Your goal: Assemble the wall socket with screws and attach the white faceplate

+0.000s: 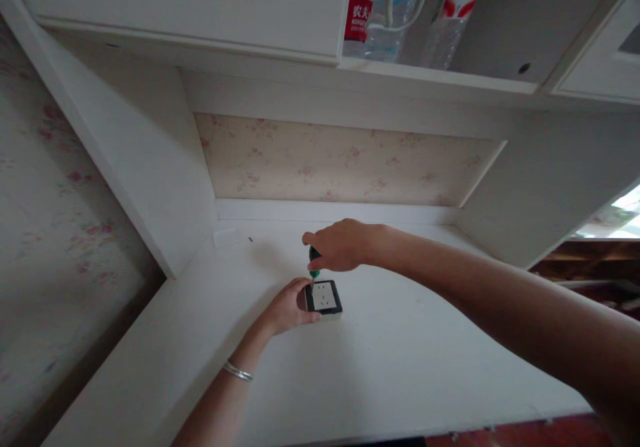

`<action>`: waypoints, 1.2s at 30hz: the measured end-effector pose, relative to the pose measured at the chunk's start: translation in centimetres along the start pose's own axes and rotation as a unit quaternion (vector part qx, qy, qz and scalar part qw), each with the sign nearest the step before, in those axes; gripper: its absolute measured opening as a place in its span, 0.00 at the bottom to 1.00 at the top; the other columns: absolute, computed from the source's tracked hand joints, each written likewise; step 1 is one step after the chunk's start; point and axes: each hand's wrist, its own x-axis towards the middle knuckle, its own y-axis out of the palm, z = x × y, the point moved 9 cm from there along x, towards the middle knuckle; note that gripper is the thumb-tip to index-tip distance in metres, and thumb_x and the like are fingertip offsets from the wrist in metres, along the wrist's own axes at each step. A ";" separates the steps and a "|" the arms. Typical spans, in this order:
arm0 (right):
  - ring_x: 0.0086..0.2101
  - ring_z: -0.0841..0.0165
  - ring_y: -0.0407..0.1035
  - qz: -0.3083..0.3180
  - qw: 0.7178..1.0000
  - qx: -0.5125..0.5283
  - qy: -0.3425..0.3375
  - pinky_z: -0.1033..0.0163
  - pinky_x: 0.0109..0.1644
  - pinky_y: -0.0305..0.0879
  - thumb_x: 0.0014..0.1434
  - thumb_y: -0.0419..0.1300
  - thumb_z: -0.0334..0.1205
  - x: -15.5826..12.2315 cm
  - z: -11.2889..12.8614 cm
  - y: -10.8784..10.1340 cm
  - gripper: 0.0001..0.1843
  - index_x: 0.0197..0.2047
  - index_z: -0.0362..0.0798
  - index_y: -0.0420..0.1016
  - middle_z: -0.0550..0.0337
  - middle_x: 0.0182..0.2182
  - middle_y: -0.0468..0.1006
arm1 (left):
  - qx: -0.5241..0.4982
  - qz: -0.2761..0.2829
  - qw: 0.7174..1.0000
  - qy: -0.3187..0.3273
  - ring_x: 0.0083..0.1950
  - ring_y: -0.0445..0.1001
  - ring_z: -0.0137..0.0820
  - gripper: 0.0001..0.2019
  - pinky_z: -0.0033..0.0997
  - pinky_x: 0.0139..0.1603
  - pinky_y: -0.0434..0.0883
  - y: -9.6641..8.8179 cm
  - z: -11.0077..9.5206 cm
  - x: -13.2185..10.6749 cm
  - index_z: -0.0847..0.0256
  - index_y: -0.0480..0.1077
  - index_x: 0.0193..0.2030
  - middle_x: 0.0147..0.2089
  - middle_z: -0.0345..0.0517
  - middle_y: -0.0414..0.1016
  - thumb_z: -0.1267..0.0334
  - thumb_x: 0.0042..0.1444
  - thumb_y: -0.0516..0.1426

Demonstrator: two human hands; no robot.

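"农夫" is printed in white on a red bottle label [357,19]. The lettering on another bottle [454,19] cannot be clearly read.

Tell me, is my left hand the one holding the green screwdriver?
No, your right hand holds the green screwdriver, while your left hand is on the power socket.

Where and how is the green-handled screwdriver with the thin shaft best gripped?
Probably by its green handle, from above and the right: the screwdriver stands nearly upright, thicker handle uppermost, thin shaft down at the square black-and-white socket. The left side is best avoided, as the bare left hand holds the socket there.
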 end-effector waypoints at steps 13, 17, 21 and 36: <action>0.38 0.52 0.71 -0.038 0.999 -0.012 0.012 0.54 0.35 0.65 0.58 0.49 0.62 0.5 -0.3 -0.1 0.30 0.48 0.44 0.68 0.44 0.38 0.75 | 0.023 -0.006 1.000 0.000 0.54 0.65 0.42 0.36 0.38 0.56 0.62 -0.3 -0.3 -0.1 0.59 0.63 0.54 0.55 0.51 0.65 0.59 0.36 0.69; 0.37 0.56 0.71 -0.026 0.998 0.002 -0.050 0.58 0.33 0.65 0.57 0.56 0.53 0.1 0.4 0.1 0.24 0.52 0.49 0.64 0.49 0.42 0.75 | 0.025 -0.003 1.000 0.011 0.54 0.65 0.41 0.36 0.37 0.56 0.62 -0.3 -0.6 -0.1 0.58 0.63 0.55 0.55 0.49 0.65 0.58 0.36 0.68; 0.36 0.52 0.71 -0.049 0.998 -0.035 -0.014 0.54 0.34 0.65 0.57 0.52 0.58 0.6 0.2 -0.1 0.27 0.45 0.43 0.70 0.44 0.36 0.76 | 0.022 -0.002 1.000 0.006 0.54 0.66 0.41 0.36 0.37 0.56 0.62 -0.3 -0.4 -0.1 0.58 0.63 0.54 0.55 0.49 0.65 0.59 0.36 0.68; 0.37 0.58 0.71 -0.015 0.998 0.021 -0.060 0.61 0.32 0.63 0.57 0.56 0.49 0.0 0.2 0.3 0.17 0.48 0.50 0.67 0.51 0.40 0.75 | 0.026 -0.011 1.000 0.007 0.53 0.66 0.41 0.36 0.38 0.56 0.63 -0.4 -0.8 -0.1 0.58 0.64 0.54 0.53 0.49 0.66 0.59 0.35 0.68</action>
